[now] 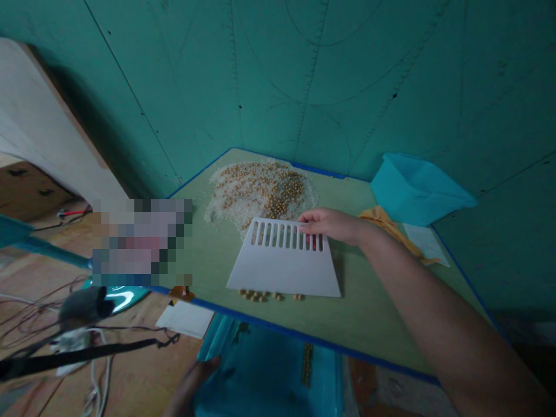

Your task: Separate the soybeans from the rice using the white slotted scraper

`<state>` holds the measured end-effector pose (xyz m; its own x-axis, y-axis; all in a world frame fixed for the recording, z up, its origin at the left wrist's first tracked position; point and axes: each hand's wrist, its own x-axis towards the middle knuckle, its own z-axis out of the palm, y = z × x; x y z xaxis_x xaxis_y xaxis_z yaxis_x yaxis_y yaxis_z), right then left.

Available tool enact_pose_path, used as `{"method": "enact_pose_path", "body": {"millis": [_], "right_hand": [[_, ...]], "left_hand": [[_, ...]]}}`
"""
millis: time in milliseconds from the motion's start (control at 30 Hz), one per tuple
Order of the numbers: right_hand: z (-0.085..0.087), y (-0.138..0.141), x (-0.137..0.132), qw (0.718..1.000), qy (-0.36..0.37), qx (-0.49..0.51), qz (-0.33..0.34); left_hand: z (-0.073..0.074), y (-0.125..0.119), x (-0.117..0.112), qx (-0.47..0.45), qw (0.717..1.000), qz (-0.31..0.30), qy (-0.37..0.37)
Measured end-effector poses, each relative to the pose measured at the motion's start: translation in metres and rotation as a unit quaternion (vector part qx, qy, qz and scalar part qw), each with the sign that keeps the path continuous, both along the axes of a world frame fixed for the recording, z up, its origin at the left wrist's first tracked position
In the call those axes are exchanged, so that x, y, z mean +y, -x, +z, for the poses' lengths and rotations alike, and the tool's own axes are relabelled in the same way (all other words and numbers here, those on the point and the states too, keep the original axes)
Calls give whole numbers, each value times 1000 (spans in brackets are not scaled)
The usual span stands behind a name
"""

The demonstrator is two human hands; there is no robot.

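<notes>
My right hand [324, 225] pinches the slotted top edge of a white trapezoid plate [284, 269], which leans over the table. A few gold beads [258, 296] lie along the plate's lower edge. Behind it spreads a heap of clear granules [247, 200] mixed with many gold beads [282, 194]. Below the table's front edge, my left hand [193, 382] grips the left rim of a blue plastic tub [269, 370], thumb over the side; its other fingers are mostly hidden. A row of gold beads [307, 365] shows inside the tub.
The pale green table [373, 324] has a blue edge and stands against a teal wall [278, 75]. A turquoise container [419, 188], an orange-yellow cloth [384, 223] and white paper [428, 243] lie at the right. Cables [98, 370] and a black strap [87, 356] cross the lower left.
</notes>
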<state>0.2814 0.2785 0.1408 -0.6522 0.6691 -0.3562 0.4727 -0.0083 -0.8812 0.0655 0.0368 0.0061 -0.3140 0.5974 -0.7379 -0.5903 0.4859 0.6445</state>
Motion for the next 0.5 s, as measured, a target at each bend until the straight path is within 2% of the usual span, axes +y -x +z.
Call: {"method": "enact_pose_path", "body": {"millis": [100, 267, 500], "right_hand": [[0, 0, -1, 1000, 0, 0, -3], [1, 1, -5, 1000, 2, 7, -8], [3, 4, -11, 1000, -1, -1, 10]], "left_hand": [[-9, 7, 6, 12, 999, -38, 7], [-25, 16, 4, 10, 999, -37, 21], [-31, 25, 1, 39, 999, -21, 10]]}}
